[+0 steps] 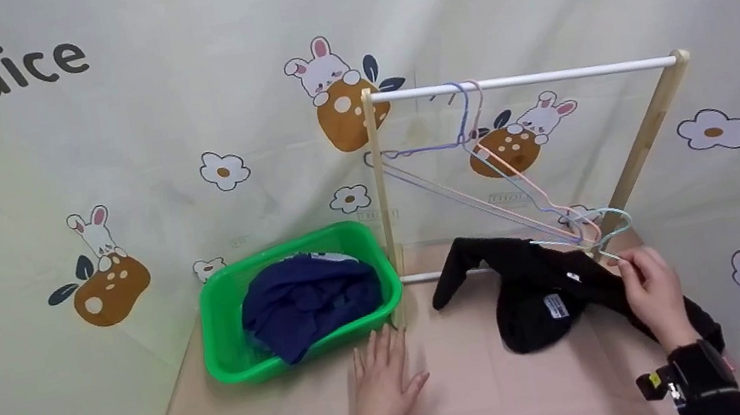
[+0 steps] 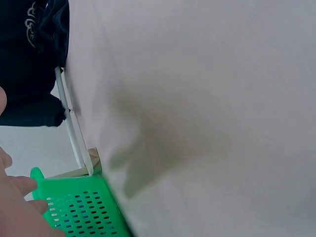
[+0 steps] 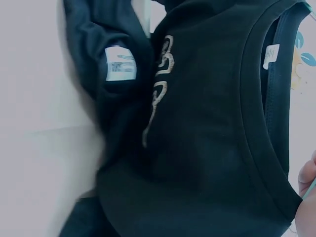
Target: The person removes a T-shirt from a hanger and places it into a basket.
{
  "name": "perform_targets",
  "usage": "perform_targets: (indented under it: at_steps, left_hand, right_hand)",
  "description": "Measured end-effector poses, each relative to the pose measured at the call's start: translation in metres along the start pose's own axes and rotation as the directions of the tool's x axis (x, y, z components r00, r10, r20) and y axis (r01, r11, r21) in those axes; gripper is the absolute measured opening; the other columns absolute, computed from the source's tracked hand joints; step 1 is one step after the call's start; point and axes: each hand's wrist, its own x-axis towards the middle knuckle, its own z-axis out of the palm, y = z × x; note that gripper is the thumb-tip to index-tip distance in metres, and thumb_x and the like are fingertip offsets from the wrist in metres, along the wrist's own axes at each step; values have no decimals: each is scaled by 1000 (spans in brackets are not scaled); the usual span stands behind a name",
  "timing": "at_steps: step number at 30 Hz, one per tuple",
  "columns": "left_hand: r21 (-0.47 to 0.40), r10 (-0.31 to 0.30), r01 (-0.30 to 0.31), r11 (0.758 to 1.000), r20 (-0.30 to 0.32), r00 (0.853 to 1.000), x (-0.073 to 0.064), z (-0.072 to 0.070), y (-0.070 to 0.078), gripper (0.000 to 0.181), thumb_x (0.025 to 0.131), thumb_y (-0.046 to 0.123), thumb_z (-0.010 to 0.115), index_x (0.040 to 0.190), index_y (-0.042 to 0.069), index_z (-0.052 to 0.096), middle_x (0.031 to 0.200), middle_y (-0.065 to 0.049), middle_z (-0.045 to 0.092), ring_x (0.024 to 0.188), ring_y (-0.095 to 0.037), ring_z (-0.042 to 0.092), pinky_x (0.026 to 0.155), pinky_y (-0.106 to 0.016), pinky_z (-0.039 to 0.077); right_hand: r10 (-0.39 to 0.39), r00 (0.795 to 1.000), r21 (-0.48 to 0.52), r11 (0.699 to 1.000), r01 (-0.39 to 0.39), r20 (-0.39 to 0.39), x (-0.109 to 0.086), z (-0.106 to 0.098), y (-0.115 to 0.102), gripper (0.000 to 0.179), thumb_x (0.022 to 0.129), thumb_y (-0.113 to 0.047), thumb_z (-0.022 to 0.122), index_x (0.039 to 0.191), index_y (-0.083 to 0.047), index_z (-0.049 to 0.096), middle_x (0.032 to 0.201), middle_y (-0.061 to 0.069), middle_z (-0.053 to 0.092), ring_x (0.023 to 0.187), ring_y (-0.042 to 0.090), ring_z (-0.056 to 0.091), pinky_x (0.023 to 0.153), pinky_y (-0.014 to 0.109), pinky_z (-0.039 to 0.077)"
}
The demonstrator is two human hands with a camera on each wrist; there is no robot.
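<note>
My right hand (image 1: 655, 294) pinches a mint-green wire hanger (image 1: 627, 217) near its hook, in front of the rack's right post. A black shirt (image 1: 526, 317) hangs from that hanger, its lower part bunched low over the table. The right wrist view shows its round neckline (image 3: 247, 113), pale lettering (image 3: 160, 89) and a white label (image 3: 121, 64). My left hand (image 1: 386, 383), fingers spread and straight, is held low over the table, fingertips close to the green basket (image 1: 215, 341). Inside the basket lies a crumpled navy garment (image 1: 310, 301).
A small clothes rack with a white top bar (image 1: 545, 78) and wooden posts (image 1: 649, 128) stands at the back right. A blue hanger (image 1: 421, 150) and a pink hanger (image 1: 526, 186) hang on the bar. A printed curtain (image 1: 202, 77) encloses the pinkish table (image 1: 467, 411).
</note>
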Motion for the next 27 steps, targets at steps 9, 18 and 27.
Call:
perform_targets:
  at_steps: [9, 18, 27]
  left_hand:
    - [-47, 21, -23, 999, -47, 999, 7, -2, 9, 77, 93, 47, 64, 152, 4, 38, 156, -22, 32, 143, -43, 27, 108, -67, 22]
    - [-66, 84, -95, 993, -155, 984, 21, -3, 27, 81, 90, 44, 69, 151, 2, 37, 154, -21, 36, 140, -43, 31, 108, -67, 24]
    - [-60, 124, -139, 989, -203, 971, 30, -4, 35, 85, 88, 39, 74, 154, 6, 32, 154, -18, 37, 142, -37, 31, 109, -62, 28]
  right_hand:
    - [-103, 991, 59, 993, 98, 85, -20, 18, -2, 19, 83, 20, 62, 83, 1, 66, 84, 10, 61, 83, 7, 50, 78, 15, 35]
    - [-302, 942, 69, 953, 295, 148, -31, 40, -9, 22, 78, 17, 66, 85, -4, 66, 83, 3, 61, 78, 21, 54, 77, 29, 39]
    - [-412, 892, 182, 906, 381, 186, -34, 57, -26, 18, 81, 11, 65, 85, -7, 65, 84, 0, 60, 80, 19, 53, 79, 30, 39]
